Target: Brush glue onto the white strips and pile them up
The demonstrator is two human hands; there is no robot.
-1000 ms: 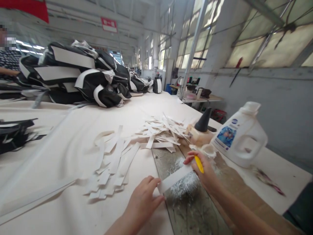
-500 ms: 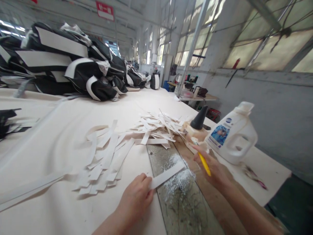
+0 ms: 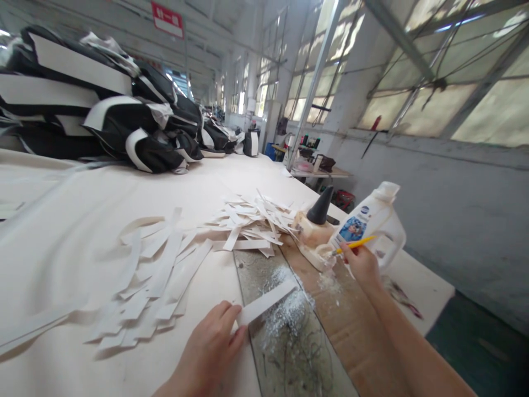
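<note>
My left hand (image 3: 215, 337) pinches the near end of a white strip (image 3: 268, 302), whose far end lies over a white-smeared grey board (image 3: 285, 353). In my right hand (image 3: 361, 266) is a brush with a yellow handle (image 3: 360, 241). Its tip points left into the opening of a cut-down container (image 3: 316, 256) crusted with whitish glue. A black cone (image 3: 320, 205) stands on that container. Just behind my right hand is a white jug with a blue label (image 3: 386, 220). Left of the board, several white strips (image 3: 165, 275) lie overlapped in rows.
A loose heap of white strips (image 3: 254, 223) lies at the board's far end. Brown cardboard (image 3: 351, 336) runs along its right side. Black and white sewn pieces (image 3: 107, 110) are piled at the back left. The table's right edge (image 3: 440, 311) drops to a green floor.
My right hand has turned the brush so its handle points right and its tip sits at the glue container. My left hand still holds the strip on the board. The view has shifted slightly.
</note>
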